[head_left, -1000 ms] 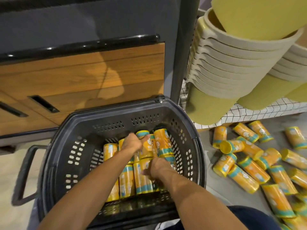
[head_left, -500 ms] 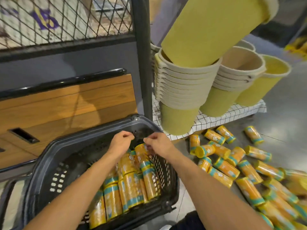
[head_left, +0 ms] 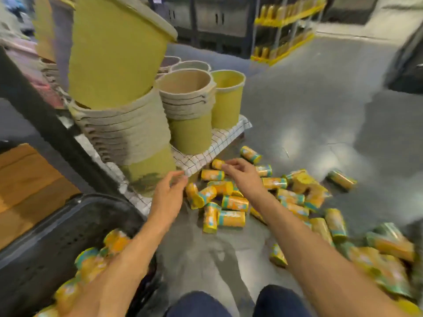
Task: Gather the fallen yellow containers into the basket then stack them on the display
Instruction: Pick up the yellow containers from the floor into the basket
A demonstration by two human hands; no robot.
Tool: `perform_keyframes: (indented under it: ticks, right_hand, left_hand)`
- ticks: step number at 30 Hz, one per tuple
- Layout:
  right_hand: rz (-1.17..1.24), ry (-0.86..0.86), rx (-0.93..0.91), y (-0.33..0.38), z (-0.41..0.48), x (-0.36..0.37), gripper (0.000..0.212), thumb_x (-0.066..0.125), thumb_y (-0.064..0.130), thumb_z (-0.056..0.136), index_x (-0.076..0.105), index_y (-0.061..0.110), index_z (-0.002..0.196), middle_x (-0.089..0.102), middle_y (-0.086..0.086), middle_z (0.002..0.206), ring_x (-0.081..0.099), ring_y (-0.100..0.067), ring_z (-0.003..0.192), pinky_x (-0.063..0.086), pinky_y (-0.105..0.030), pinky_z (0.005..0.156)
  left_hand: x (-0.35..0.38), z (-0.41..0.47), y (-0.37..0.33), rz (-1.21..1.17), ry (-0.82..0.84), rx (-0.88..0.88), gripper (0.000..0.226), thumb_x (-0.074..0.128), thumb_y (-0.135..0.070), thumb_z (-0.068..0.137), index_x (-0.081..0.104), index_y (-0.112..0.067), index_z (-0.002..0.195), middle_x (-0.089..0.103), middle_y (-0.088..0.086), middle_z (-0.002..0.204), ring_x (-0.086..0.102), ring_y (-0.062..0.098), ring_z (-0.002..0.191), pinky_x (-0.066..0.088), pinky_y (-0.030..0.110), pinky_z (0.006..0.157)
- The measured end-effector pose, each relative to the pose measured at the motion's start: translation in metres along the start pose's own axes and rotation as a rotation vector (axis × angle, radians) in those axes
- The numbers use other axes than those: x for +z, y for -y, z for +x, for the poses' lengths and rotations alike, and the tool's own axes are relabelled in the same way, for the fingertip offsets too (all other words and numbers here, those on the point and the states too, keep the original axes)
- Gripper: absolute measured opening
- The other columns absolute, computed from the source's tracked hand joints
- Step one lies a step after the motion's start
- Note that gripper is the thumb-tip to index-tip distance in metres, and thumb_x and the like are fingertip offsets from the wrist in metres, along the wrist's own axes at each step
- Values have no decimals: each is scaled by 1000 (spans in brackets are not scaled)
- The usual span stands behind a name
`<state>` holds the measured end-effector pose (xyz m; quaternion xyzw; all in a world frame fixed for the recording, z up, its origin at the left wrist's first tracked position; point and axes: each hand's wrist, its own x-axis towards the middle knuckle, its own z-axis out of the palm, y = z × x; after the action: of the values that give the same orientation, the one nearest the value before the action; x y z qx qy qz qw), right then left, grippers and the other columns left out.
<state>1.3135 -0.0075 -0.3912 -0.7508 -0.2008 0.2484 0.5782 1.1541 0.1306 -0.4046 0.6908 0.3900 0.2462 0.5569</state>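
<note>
View from a head-worn camera looking down at a shop floor [head_left: 309, 110], blurred by motion. Two bare arms stretch forward from the near edge.

The left hand [head_left: 170, 191] hovers just beside the near corner of a checked cloth [head_left: 206, 154]. Its fingers [head_left: 180, 179] are loosely curled and hold nothing.

The right hand [head_left: 243, 177] reaches further, over a heap of fallen yellow containers [head_left: 234, 203]. Its fingers [head_left: 231, 164] are bent, with the tips at one far container [head_left: 217, 164]; whether they grip it or only touch it cannot be told.

The yellow containers, each with a teal band, lie on their sides across the floor, from the middle of the scene out to the near right, some overlapping.

At the near left stands a black plastic basket [head_left: 57, 236], with more of the same containers blurred inside it [head_left: 91, 264].

Beyond the hands, tall stacks of yellow bins [head_left: 114, 53] stand on the checked cloth. Left of them run a dark slanted post [head_left: 45, 110] and a wooden panel [head_left: 23, 179]. A shelf of yellow goods [head_left: 286, 30] stands far off. Dark trouser knees [head_left: 196, 303] show at the near edge.
</note>
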Motion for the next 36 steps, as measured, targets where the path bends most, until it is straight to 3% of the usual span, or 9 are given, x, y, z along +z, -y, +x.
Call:
perform_keyframes:
  ticks: [4, 7, 10, 14, 19, 22, 26, 32, 36]
  right_hand:
    - [-31, -140, 32, -57, -10, -70, 20, 75, 38, 90, 71, 24, 104, 75, 7, 95, 67, -3, 87, 49, -24, 82]
    - [-74, -244, 98, -105, -28, -118, 43, 73, 54, 82, 70, 26, 114, 75, 7, 105, 68, -8, 94, 53, -34, 87]
    - [-96, -340, 196, -158, -56, -162, 37, 71, 44, 93, 67, 24, 124, 71, 9, 110, 67, -9, 103, 54, -32, 88]
    - [-106, -508, 368, -238, -100, -198, 39, 71, 46, 93, 65, 23, 124, 70, 5, 113, 66, -10, 103, 53, -32, 86]
    - [-160, -696, 676, -332, -147, -202, 52, 72, 46, 91, 56, 16, 130, 63, -4, 123, 62, -25, 111, 50, -39, 89]
    - [-300, -822, 828, -378, -178, -191, 71, 75, 48, 86, 48, 8, 138, 55, -15, 140, 52, -37, 129, 46, -46, 102]
    - [-315, -806, 1059, -428, -204, -171, 92, 79, 52, 81, 37, -1, 142, 49, -24, 144, 50, -44, 131, 44, -47, 104]
    - [-278, -834, 1121, -462, -206, -154, 104, 81, 67, 71, 39, 1, 140, 53, -20, 137, 55, -41, 122, 48, -48, 95]
    - [-190, -870, 1130, -463, -200, -156, 88, 84, 54, 76, 42, 3, 133, 56, -19, 131, 59, -38, 113, 46, -41, 82]
  left_hand:
    - [84, -8, 3, -11, 128, 3, 29, 67, -52, 77, 72, -34, 99, 74, -5, 103, 69, 17, 101, 53, 39, 95]
    - [150, -15, 14, 15, 271, 20, 23, 69, -40, 90, 70, -26, 107, 70, -8, 101, 66, 12, 100, 48, 27, 87]
    - [203, -22, 41, 119, 401, 37, 24, 64, -35, 98, 68, -25, 120, 69, -12, 108, 63, 4, 100, 47, 26, 82]
    - [263, -30, 97, 269, 549, 42, 24, 65, -36, 98, 66, -24, 119, 68, -4, 113, 62, 12, 103, 43, 24, 78]
    - [321, -45, 182, 446, 699, -20, 34, 66, -41, 96, 62, -22, 124, 67, -3, 116, 63, 19, 106, 49, 37, 92]
    - [347, -50, 227, 563, 725, -55, 41, 65, -41, 97, 57, -18, 129, 64, -2, 117, 63, 25, 108, 48, 38, 89]
    - [372, -47, 272, 681, 739, -102, 55, 67, -50, 93, 50, -13, 130, 64, 4, 123, 63, 34, 113, 50, 42, 91]
    - [397, -36, 293, 748, 717, -69, 79, 72, -65, 84, 47, -7, 132, 60, 17, 131, 61, 39, 115, 53, 52, 94]
    - [403, -28, 292, 815, 774, -100, 87, 73, -71, 79, 53, -6, 132, 64, 15, 129, 64, 36, 112, 55, 46, 90]
